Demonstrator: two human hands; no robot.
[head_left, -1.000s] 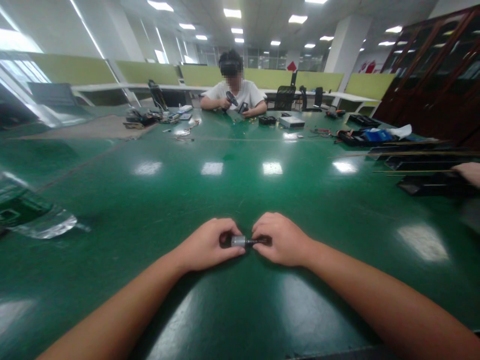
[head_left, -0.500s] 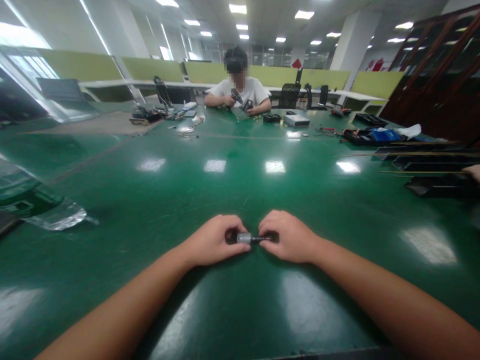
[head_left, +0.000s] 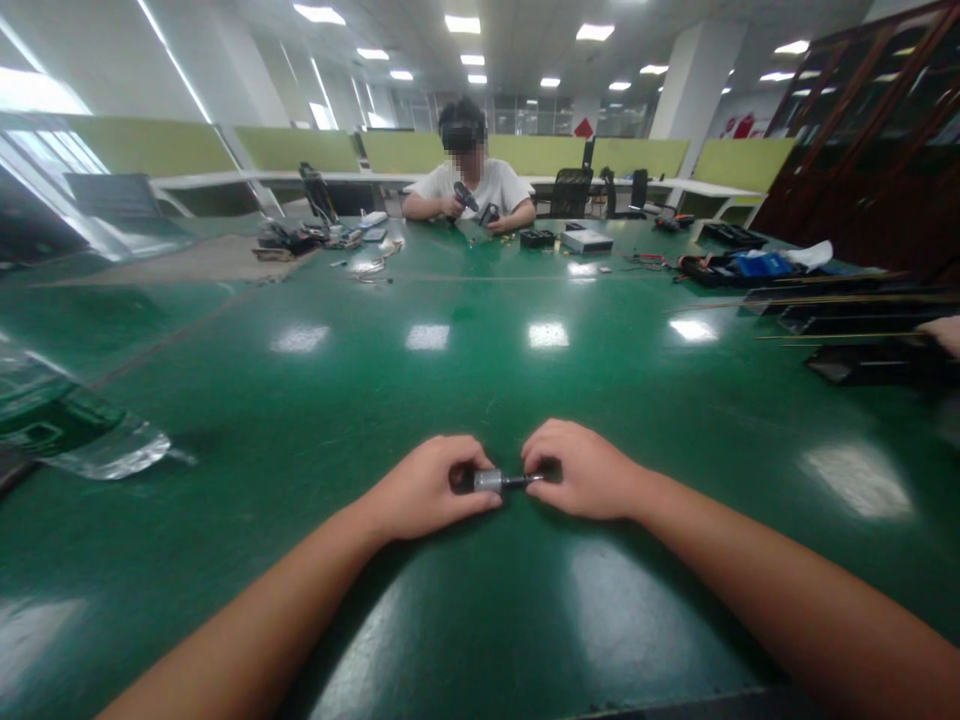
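Low over the green table, my left hand [head_left: 431, 485] closes its thumb and fingers round a small silver cylinder [head_left: 487, 481]. A thin dark shaft [head_left: 516, 482] sticks out of the cylinder's right side. My right hand [head_left: 581, 470] is closed in a pinch at the far end of that shaft. The cylinder and shaft lie in one line, level from left to right. Its exact kind is too small to tell. Fingers hide the left end of the cylinder and the right tip of the shaft.
A clear plastic bottle [head_left: 75, 415] lies at the left. Across the green table [head_left: 480, 380] sits a person [head_left: 469, 175] holding a dark tool. Black channel pieces [head_left: 862, 362] with thin rods lie at right, near another person's hand [head_left: 943, 333]. A tool bag [head_left: 750, 266] is behind them.
My right fingers have shifted slightly right along the shaft, so a bit more of it shows. The left hand keeps its grip. The camera view has tilted a little.
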